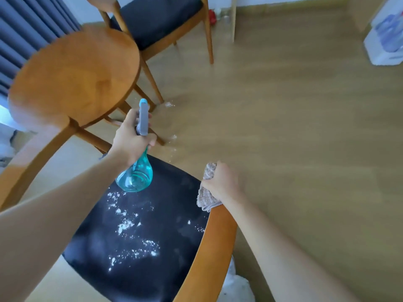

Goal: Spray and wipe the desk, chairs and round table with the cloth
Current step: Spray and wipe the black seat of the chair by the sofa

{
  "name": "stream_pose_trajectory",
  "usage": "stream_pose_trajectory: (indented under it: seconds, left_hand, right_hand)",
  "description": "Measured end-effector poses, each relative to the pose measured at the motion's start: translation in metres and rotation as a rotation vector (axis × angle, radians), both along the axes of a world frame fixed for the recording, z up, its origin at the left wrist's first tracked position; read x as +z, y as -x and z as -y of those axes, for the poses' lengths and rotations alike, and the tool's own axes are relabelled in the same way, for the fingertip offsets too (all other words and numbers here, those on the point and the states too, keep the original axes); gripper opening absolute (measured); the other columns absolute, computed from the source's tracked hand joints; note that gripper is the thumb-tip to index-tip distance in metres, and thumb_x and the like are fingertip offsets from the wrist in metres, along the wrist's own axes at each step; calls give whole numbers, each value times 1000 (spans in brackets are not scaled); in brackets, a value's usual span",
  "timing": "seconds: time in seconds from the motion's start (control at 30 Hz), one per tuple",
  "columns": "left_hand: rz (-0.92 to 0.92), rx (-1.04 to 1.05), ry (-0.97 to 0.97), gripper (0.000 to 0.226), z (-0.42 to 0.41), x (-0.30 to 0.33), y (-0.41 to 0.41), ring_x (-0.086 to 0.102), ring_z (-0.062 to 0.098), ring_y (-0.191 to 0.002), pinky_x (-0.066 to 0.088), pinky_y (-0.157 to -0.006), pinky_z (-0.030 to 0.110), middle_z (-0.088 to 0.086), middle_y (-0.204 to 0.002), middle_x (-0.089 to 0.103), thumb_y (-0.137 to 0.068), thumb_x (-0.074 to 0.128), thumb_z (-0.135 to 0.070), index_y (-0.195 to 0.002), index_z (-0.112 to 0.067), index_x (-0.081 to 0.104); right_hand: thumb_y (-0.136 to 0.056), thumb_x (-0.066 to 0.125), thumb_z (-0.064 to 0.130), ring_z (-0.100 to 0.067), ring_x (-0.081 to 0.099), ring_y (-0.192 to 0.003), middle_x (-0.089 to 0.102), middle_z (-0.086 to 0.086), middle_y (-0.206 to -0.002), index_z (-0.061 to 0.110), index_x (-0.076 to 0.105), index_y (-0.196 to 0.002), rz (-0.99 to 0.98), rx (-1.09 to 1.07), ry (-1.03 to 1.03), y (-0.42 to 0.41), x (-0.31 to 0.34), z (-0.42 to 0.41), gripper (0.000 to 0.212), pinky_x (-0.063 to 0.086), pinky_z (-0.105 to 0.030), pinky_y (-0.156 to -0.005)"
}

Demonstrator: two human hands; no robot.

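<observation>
My left hand (130, 139) grips a spray bottle (136, 175) with a teal body and a grey head, held over the far edge of the near chair's dark seat (152, 247). White powder specks lie scattered on that seat. At the seat's right edge my right hand (220, 182) is closed on a bunched grey-brown cloth (206, 197), just above the chair's curved wooden backrest (216, 243). The round wooden table (74, 77) stands to the upper left. A second chair (157, 20) with a dark seat is behind it.
Wooden floor (283, 127) stretches to the right, with white specks near the table legs (170, 104). Blue curtains (26, 29) hang at the far left. A white unit with water bottles (386, 33) stands at the top right. A pale post (233, 18) rises at the top middle.
</observation>
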State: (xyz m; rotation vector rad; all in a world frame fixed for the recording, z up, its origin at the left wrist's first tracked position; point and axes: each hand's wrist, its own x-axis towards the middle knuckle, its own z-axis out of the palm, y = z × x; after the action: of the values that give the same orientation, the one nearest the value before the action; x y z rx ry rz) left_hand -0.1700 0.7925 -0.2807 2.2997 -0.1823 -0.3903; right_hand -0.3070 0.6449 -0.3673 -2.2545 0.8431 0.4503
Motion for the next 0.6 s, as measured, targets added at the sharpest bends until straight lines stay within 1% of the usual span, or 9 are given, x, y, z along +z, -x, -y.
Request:
stream_pose_trajectory:
  seconds: [0.07,0.1,0.13,0.23,0.3,0.37,0.43,0.53,0.6]
  left_hand:
    - [3,27,3,57,-3,6,-12,57,27,-90,51,-70,36,5,-110,56,-71,63,4,-117,-24,44]
    - [3,42,6,57,-5,11,-17,57,26,-89,51,-70,38,4,-110,57,-70,63,4,-117,-23,45]
    - [6,60,11,56,-8,16,-22,56,23,-85,49,-67,35,4,-109,57,-71,62,5,-118,-21,45]
    - [30,108,25,51,-15,35,-34,50,13,-69,43,-60,29,5,-98,56,-72,59,9,-114,-14,46]
    - [44,154,24,51,-21,49,-40,49,13,-68,44,-62,33,4,-90,54,-71,59,10,-114,-12,47]
    - [63,221,34,51,-27,63,-44,53,20,-73,51,-68,42,0,-88,56,-71,61,9,-115,-14,48]
    - [83,301,54,51,-32,80,-42,56,30,-79,53,-73,51,9,-95,60,-70,63,3,-114,-17,49]
    - [88,404,64,55,-31,110,-31,58,37,-81,53,-73,51,16,-102,61,-58,60,-16,-112,-22,49]
    - [92,492,90,57,-27,131,-18,59,40,-83,54,-72,50,19,-102,60,-55,57,-18,-111,-22,49]
  right_hand:
    - [-78,61,20,-27,52,-72,49,-2,-73,14,38,-78,14,94,54,-13,-3,-2,24,34,-30,-54]
    - [-80,61,21,-27,51,-73,50,-2,-76,13,40,-83,15,135,78,-20,-4,-3,22,33,-30,-53]
    - [-83,60,23,-26,51,-74,51,-2,-80,12,42,-89,12,165,91,-25,-6,-3,22,35,-30,-54]
    - [-85,61,25,-27,59,-84,57,-5,-92,9,47,-105,13,155,43,-42,-8,1,29,49,-35,-69]
    - [-83,62,27,-29,61,-86,60,-6,-95,9,48,-110,27,154,17,-56,-3,7,35,53,-40,-75]
    - [-83,62,29,-29,62,-87,61,-7,-98,10,48,-113,51,194,3,-73,9,16,38,53,-39,-75]
    - [-83,62,28,-27,62,-86,62,-6,-98,11,48,-113,96,247,-9,-94,29,27,37,52,-36,-71]
    - [-83,63,26,-23,61,-79,62,-4,-95,11,50,-112,168,345,-44,-120,70,45,36,43,-28,-57]
    - [-83,64,27,-21,58,-79,61,-4,-98,11,50,-115,216,428,-64,-135,106,59,38,37,-24,-51]
